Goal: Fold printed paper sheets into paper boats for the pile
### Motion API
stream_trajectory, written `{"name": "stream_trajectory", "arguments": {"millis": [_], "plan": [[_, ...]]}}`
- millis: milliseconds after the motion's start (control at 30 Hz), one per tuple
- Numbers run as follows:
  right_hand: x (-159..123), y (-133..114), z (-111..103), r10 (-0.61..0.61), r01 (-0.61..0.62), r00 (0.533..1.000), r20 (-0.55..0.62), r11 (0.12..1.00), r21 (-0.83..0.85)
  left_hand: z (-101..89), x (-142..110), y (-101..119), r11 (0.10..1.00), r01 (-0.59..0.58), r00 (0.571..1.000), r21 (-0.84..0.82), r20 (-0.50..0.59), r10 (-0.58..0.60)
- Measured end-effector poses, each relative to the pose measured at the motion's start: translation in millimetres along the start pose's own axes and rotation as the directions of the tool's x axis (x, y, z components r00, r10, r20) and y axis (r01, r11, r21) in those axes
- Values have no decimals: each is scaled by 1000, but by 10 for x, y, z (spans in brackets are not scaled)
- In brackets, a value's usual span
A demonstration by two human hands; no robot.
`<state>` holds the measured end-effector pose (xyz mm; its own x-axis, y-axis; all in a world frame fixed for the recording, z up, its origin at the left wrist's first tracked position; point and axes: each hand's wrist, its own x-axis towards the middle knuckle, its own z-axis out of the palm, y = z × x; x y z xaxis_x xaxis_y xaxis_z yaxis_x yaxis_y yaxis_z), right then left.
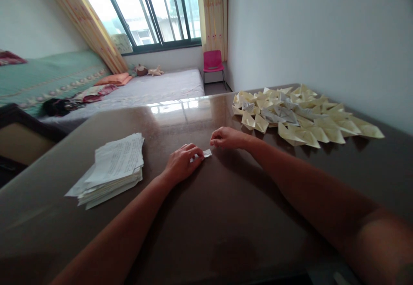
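Note:
Under the fingers of my left hand (pixel 184 162) is a small folded white paper (pixel 208 153), held against the brown tabletop. Most of that paper is covered by the fingers; only its right end and a sliver at the side show. My right hand (pixel 228 138) hovers just beyond the paper's right end, its fingers curled in and nothing visible in them. To the left lies a stack of printed paper sheets (pixel 118 160), its edges uneven. Many folded paper boats (pixel 327 130), mostly cream with a few white printed ones, cover the table's far right.
The glossy brown table (pixel 200 229) reaches toward a bed (pixel 174 82) with pillows and cloths. A pink chair (pixel 213 63) stands below the curtain by the window. A white wall (pixel 309 31) runs along the right, and a dark chair back (pixel 29 134) is at left.

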<state>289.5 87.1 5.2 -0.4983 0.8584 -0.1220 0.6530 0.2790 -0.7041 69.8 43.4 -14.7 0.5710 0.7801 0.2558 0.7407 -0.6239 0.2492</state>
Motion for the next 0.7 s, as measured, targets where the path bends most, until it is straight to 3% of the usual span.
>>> {"name": "stream_trajectory", "arguments": {"millis": [100, 200, 367, 533, 700], "plan": [[5, -5, 44, 39, -36, 998, 51, 998, -46, 3, -45, 24, 991, -60, 998, 116, -22, 63], [5, -14, 101, 17, -18, 993, 117, 1000, 13, 15, -61, 33, 980, -92, 995, 179, -26, 98], [-4, -42, 135, -38, 36, 998, 51, 999, 30, 17, -62, 20, 981, -111, 993, 156, -25, 116], [11, -27, 156, -166, 163, 986, -16, 979, -119, 16, -67, 11, 985, -117, 992, 130, -24, 121], [21, 2, 134, -272, 275, 961, 45, 938, -210, 14, -71, 17, 986, -109, 993, 124, -41, 114]]}}
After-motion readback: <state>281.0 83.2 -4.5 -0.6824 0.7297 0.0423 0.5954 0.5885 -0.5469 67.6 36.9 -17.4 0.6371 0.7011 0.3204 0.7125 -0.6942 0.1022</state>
